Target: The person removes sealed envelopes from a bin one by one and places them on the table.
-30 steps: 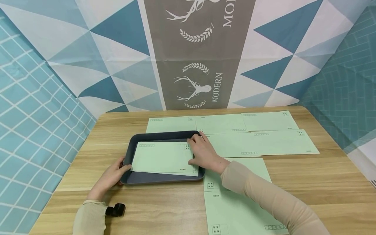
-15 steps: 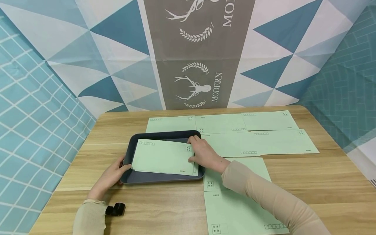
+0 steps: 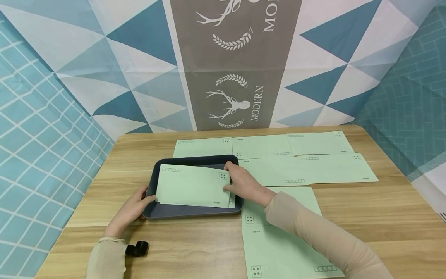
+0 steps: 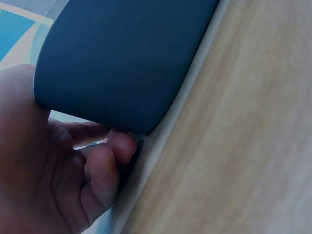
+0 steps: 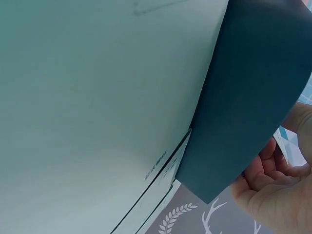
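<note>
A dark blue-grey tray (image 3: 195,211) stands on the wooden table, with green envelopes in it. My left hand (image 3: 129,209) grips its left end, thumb over the rim and fingers curled beneath; in the left wrist view those fingers (image 4: 103,163) show under the tray's dark outer wall (image 4: 122,58). My right hand (image 3: 245,184) reaches over the tray's right end and pinches the right end of the top envelope (image 3: 191,186). This envelope lies a little askew over another envelope (image 3: 232,201). In the right wrist view the right hand (image 5: 280,185) curls past the tray's wall (image 5: 243,97).
Several green envelopes (image 3: 336,168) lie in rows behind and right of the tray. Two more, the nearer envelope (image 3: 282,248) among them, lie under my right forearm. A black wrist camera (image 3: 137,248) sits by the left sleeve. A patterned cloth backdrop (image 3: 237,58) rises behind the table.
The top envelope's left and far edges have lifted, and it has shifted slightly left, uncovering more of the envelope beneath. The right hand has moved very little; the left hand and tray have stayed put.
</note>
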Demonstrator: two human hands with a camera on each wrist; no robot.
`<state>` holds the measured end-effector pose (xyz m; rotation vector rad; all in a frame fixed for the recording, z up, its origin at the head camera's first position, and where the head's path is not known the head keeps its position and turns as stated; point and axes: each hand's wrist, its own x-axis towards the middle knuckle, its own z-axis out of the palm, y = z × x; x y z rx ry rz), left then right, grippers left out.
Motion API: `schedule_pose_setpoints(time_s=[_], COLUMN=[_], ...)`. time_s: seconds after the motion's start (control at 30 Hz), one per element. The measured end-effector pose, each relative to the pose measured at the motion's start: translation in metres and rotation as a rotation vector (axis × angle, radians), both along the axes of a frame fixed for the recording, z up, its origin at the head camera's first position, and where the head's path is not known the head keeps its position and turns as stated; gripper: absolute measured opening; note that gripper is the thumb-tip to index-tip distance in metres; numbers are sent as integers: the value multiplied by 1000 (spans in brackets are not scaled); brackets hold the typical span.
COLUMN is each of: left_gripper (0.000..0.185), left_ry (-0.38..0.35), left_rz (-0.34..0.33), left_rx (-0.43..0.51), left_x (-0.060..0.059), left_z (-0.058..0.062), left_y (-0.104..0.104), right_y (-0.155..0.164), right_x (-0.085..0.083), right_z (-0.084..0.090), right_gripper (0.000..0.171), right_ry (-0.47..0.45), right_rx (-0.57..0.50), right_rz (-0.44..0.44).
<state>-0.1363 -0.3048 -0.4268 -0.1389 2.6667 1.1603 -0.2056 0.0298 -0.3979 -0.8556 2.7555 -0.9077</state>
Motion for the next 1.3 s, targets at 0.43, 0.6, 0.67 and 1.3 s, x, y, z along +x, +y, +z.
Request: schedule_pose_setpoints(time_s=[0.43, 0.6, 0.67, 1.3], left_gripper=[57, 59, 60, 58], left_ry=[13, 8, 7, 1], left_rz=[-6, 5, 7, 19], left_rx=[16, 9, 3, 5], left_x=[0, 0, 0, 0], left_z=[-1, 0, 0, 0], left_y=[-1, 0, 0, 1], right_y=[4, 6, 7, 16], right_x=[5, 8, 9, 18], right_z=[5, 6, 6, 12], right_gripper=[32, 36, 36, 23], right_ry=[15, 19, 24, 81], right_rx=[-79, -93, -103, -296], right_rz=[-18, -26, -29, -31])
